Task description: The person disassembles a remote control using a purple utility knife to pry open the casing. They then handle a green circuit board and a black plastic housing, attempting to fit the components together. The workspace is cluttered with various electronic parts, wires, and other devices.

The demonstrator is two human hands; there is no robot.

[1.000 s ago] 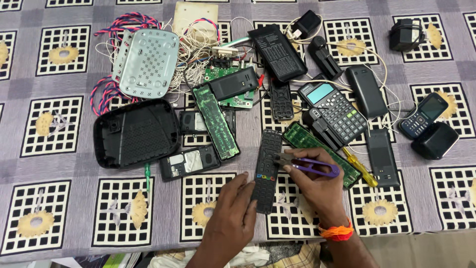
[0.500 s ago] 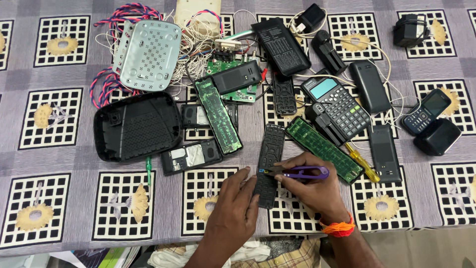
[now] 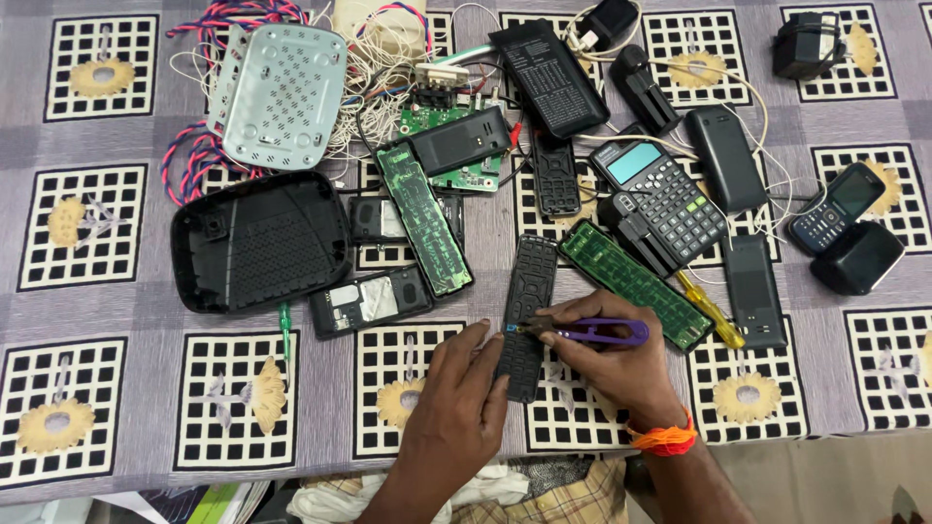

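**Prying at the remote's black shell**

The black remote control casing (image 3: 525, 315) lies flat on the tablecloth, near the table's front edge, long axis running away from me. My left hand (image 3: 456, 412) steadies its lower left edge with fingers laid flat against it, not closed around it. My right hand (image 3: 621, 374) pinches a purple-handled snipper (image 3: 594, 333), its dark tip touching the casing about midway down its right edge. I judge this as working the tip into the shell; the next move seems to call for a firm left-hand brace and light, controlled pressure so the tip does not skid off.

Just right of the casing lies a long green circuit board (image 3: 636, 283), and beyond it a yellow-handled screwdriver (image 3: 711, 311). Another green board (image 3: 423, 217) sits to the left, above an opened phone body (image 3: 371, 301) with a pale rectangular label inside. Further left is a black router shell (image 3: 260, 241), and above it a grey perforated cover (image 3: 277, 95). A calculator (image 3: 662, 192) with a bluish screen lies upper right, near a black battery pack (image 3: 549, 64) bearing a pale printed label.
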